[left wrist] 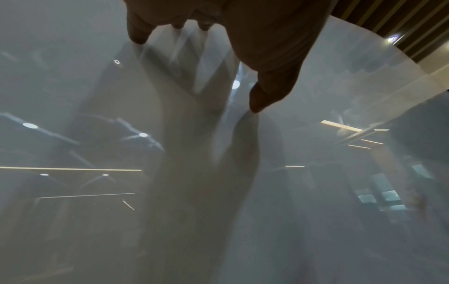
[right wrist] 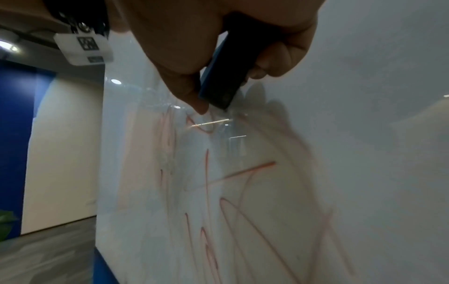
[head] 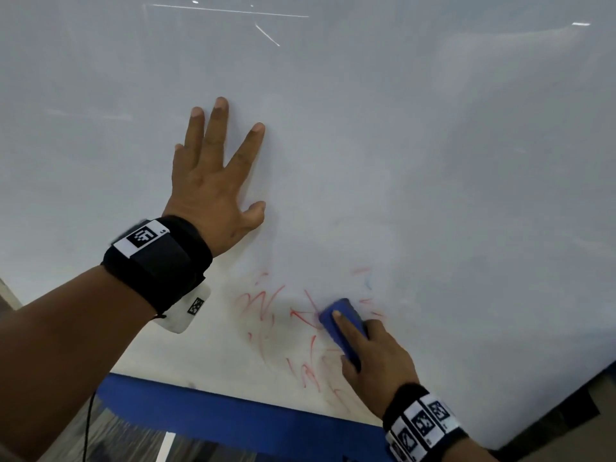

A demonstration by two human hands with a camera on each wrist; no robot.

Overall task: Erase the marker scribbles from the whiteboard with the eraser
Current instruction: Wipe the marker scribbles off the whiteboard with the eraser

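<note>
The whiteboard (head: 433, 161) carries red scribbles (head: 300, 328) near its lower edge, an eraser (head: 343, 320) among them, above a blue frame (head: 216, 408).

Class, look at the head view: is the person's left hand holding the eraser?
No: the left hand lies flat with spread fingers on the whiteboard, while the right hand grips the blue eraser.

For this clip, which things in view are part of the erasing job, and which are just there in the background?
Part of the job:
- whiteboard
- red scribbles, partly smeared
- blue eraser, gripped by the right hand against the board
- left hand, spread flat on the board

Just there:
- blue trim under the board
- wrist bands with tags
- grey floor
</note>
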